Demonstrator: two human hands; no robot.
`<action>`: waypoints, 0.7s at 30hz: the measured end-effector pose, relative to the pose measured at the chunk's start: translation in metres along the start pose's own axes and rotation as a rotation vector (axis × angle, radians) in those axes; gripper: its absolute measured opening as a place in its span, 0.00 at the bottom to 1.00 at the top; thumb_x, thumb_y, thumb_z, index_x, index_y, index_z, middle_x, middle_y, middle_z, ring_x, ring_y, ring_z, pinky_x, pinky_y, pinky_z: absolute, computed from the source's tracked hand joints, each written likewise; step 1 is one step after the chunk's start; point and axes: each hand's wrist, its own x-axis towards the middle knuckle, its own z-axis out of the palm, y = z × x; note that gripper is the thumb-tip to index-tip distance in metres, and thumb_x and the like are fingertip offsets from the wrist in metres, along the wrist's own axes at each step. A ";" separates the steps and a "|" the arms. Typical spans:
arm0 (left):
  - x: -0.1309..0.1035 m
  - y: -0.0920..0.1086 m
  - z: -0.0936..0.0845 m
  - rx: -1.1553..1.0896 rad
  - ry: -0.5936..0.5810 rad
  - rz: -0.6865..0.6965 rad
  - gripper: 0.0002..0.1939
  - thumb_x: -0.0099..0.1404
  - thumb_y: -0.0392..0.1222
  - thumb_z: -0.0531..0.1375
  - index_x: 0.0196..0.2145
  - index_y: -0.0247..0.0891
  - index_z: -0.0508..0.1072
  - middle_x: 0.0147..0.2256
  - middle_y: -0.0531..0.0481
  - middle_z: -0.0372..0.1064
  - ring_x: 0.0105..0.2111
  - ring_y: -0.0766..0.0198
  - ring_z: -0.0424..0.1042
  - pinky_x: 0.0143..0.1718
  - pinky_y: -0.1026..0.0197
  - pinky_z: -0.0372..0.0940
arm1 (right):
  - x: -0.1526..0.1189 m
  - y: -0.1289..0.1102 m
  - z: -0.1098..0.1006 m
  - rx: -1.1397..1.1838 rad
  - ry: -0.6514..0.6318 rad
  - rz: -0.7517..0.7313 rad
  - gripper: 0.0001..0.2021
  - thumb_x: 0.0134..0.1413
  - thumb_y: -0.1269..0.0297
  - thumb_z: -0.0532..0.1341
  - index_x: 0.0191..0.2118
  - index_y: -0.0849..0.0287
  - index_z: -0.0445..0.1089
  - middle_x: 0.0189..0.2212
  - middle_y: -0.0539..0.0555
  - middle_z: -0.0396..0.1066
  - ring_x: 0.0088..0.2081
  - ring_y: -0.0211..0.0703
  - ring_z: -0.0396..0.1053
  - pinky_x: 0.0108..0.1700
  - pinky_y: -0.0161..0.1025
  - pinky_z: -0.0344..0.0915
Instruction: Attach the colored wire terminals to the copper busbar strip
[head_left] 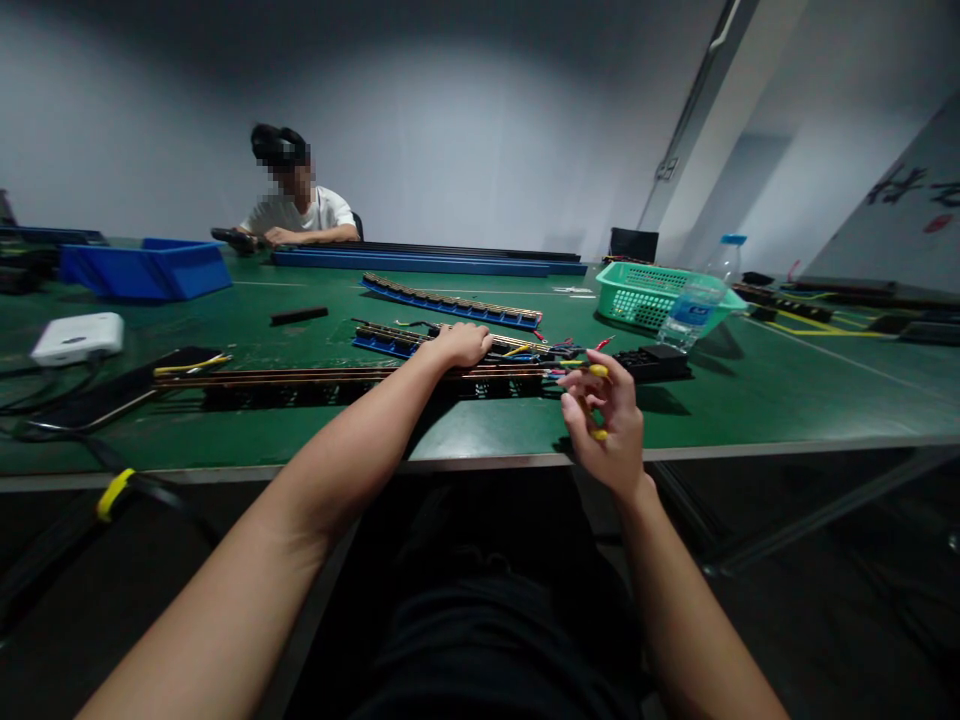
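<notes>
Along the near edge of the green-topped bench [787, 400] lies a long black strip with copper-coloured rods [322, 378]. The left hand [461, 345] is over it, beside a shorter blue-based strip [382, 343]; whether its fingers grip anything, I cannot tell. The right hand's [616, 430] fingers curl around a small yellow-handled tool [598, 371] near the coloured wires at the long strip's right end.
</notes>
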 end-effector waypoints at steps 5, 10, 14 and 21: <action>-0.001 0.002 -0.002 0.004 -0.012 -0.019 0.24 0.77 0.49 0.40 0.54 0.38 0.70 0.58 0.38 0.68 0.56 0.47 0.67 0.56 0.42 0.60 | 0.003 -0.002 -0.002 -0.076 -0.260 0.001 0.29 0.57 0.72 0.59 0.64 0.52 0.57 0.28 0.46 0.65 0.23 0.33 0.61 0.27 0.31 0.62; -0.004 0.005 -0.005 0.011 -0.027 -0.033 0.23 0.76 0.48 0.41 0.54 0.38 0.70 0.58 0.39 0.68 0.56 0.48 0.67 0.56 0.44 0.61 | 0.004 0.003 -0.002 -0.291 -0.546 -0.083 0.32 0.52 0.77 0.56 0.64 0.53 0.63 0.21 0.43 0.60 0.21 0.33 0.56 0.28 0.32 0.57; -0.003 0.005 -0.005 0.011 -0.021 -0.034 0.24 0.76 0.48 0.40 0.53 0.38 0.70 0.57 0.37 0.68 0.56 0.46 0.68 0.55 0.42 0.61 | 0.004 0.005 -0.002 -0.313 -0.591 -0.108 0.33 0.50 0.77 0.55 0.64 0.53 0.63 0.22 0.45 0.63 0.23 0.36 0.59 0.31 0.34 0.59; -0.002 0.003 -0.003 -0.002 -0.015 -0.020 0.24 0.76 0.48 0.40 0.53 0.38 0.70 0.57 0.37 0.68 0.56 0.47 0.67 0.55 0.42 0.61 | 0.007 -0.006 -0.004 -0.041 -0.583 0.121 0.29 0.49 0.73 0.64 0.57 0.52 0.60 0.27 0.43 0.58 0.27 0.34 0.59 0.31 0.32 0.59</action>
